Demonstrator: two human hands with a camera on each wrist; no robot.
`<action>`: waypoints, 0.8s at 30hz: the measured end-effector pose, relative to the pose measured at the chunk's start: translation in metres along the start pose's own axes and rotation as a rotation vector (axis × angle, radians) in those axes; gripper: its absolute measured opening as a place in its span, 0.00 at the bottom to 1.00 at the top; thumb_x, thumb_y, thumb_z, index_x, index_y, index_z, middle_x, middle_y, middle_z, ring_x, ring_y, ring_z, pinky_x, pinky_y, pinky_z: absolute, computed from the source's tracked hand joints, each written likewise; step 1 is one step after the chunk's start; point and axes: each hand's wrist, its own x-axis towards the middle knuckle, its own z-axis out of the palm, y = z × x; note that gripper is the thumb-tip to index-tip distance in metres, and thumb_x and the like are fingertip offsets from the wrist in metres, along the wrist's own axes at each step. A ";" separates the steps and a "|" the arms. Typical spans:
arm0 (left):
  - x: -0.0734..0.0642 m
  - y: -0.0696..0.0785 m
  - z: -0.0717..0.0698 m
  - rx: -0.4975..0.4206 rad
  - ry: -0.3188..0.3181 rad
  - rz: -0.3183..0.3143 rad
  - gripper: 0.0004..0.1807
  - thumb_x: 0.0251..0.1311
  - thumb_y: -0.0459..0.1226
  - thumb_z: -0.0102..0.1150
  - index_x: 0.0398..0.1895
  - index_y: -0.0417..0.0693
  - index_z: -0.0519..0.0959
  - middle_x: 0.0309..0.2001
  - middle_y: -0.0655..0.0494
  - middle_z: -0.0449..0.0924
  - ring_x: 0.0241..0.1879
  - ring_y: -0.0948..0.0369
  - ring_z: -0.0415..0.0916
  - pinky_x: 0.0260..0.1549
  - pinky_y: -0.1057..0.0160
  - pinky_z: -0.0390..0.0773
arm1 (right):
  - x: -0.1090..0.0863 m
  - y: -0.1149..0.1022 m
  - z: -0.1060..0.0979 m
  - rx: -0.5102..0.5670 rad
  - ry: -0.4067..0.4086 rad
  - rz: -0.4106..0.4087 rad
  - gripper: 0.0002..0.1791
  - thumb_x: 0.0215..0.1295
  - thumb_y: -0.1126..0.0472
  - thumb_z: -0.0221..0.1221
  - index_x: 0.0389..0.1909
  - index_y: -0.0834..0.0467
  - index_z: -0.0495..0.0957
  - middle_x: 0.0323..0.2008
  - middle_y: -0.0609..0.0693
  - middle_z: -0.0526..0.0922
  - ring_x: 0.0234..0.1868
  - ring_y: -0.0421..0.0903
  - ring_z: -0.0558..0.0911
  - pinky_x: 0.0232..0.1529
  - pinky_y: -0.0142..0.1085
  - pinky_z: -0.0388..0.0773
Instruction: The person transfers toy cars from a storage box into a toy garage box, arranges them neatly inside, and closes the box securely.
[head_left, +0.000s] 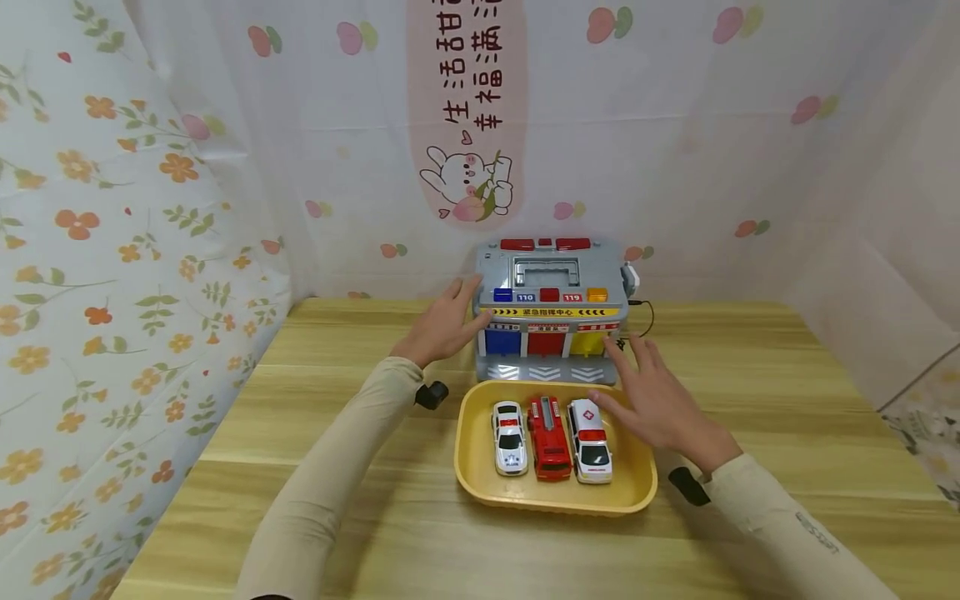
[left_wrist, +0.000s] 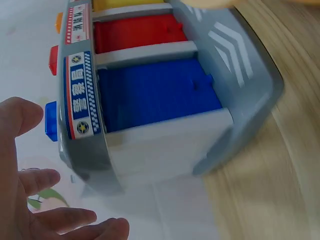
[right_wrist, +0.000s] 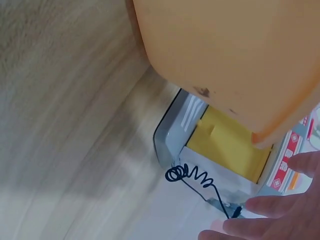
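Observation:
A grey toy emergency station with blue, red and yellow doors stands at the table's back. My left hand is at its left side, fingers extended; in the left wrist view the thumb is near the blue button. Whether it touches the station cannot be told. My right hand hovers over the right rim of a yellow tray, fingers spread, near the yellow door. In the tray lie a white toy police car, a red toy fire engine and a white toy ambulance.
A coiled black cord hangs at the station's right side, beside a small white piece. The wooden table extends around the tray. Patterned cloth hangs behind and to the left.

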 end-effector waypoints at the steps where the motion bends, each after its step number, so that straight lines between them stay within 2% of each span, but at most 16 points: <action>1: 0.002 0.000 0.001 -0.025 -0.004 -0.004 0.39 0.72 0.59 0.44 0.81 0.57 0.50 0.80 0.41 0.50 0.78 0.41 0.55 0.73 0.39 0.61 | 0.001 0.000 0.000 0.005 -0.003 -0.002 0.47 0.72 0.34 0.49 0.80 0.58 0.48 0.77 0.73 0.48 0.74 0.79 0.51 0.64 0.74 0.62; 5: 0.008 -0.001 0.004 -0.171 -0.010 -0.029 0.39 0.72 0.60 0.44 0.81 0.59 0.51 0.81 0.47 0.49 0.80 0.45 0.48 0.75 0.37 0.55 | 0.003 0.002 -0.001 0.025 -0.014 0.005 0.46 0.73 0.35 0.49 0.80 0.57 0.47 0.77 0.73 0.48 0.74 0.79 0.51 0.63 0.74 0.63; 9: 0.011 -0.004 0.008 -0.326 -0.012 -0.046 0.38 0.73 0.58 0.46 0.81 0.60 0.52 0.81 0.51 0.51 0.79 0.46 0.54 0.75 0.40 0.59 | 0.005 0.004 0.000 0.064 -0.017 0.010 0.46 0.73 0.35 0.48 0.80 0.56 0.46 0.77 0.72 0.47 0.75 0.76 0.51 0.64 0.74 0.63; 13: 0.012 -0.009 0.011 -0.429 -0.033 -0.065 0.38 0.71 0.57 0.50 0.80 0.64 0.52 0.81 0.53 0.50 0.77 0.44 0.58 0.72 0.41 0.65 | 0.008 0.004 -0.002 0.110 -0.018 0.009 0.46 0.74 0.36 0.47 0.81 0.56 0.44 0.77 0.72 0.48 0.75 0.75 0.53 0.65 0.73 0.62; 17: 0.015 -0.013 0.013 -0.464 -0.036 -0.062 0.37 0.70 0.57 0.51 0.79 0.67 0.55 0.81 0.53 0.52 0.76 0.43 0.60 0.71 0.44 0.67 | 0.010 0.004 -0.008 0.127 -0.026 0.020 0.45 0.75 0.37 0.46 0.81 0.56 0.43 0.76 0.73 0.51 0.73 0.76 0.58 0.63 0.74 0.65; 20: 0.018 -0.015 0.014 -0.446 -0.034 -0.032 0.33 0.71 0.57 0.52 0.77 0.67 0.61 0.78 0.53 0.59 0.75 0.45 0.63 0.71 0.46 0.68 | 0.012 0.005 -0.013 0.127 -0.015 0.039 0.44 0.75 0.36 0.46 0.81 0.55 0.43 0.74 0.73 0.56 0.71 0.76 0.62 0.61 0.74 0.66; 24: 0.018 -0.016 0.016 -0.459 -0.026 -0.017 0.28 0.71 0.55 0.53 0.73 0.67 0.68 0.75 0.55 0.66 0.73 0.48 0.65 0.71 0.47 0.69 | 0.016 0.006 -0.020 0.097 0.041 0.063 0.41 0.73 0.41 0.53 0.79 0.56 0.52 0.71 0.71 0.63 0.67 0.74 0.69 0.60 0.71 0.70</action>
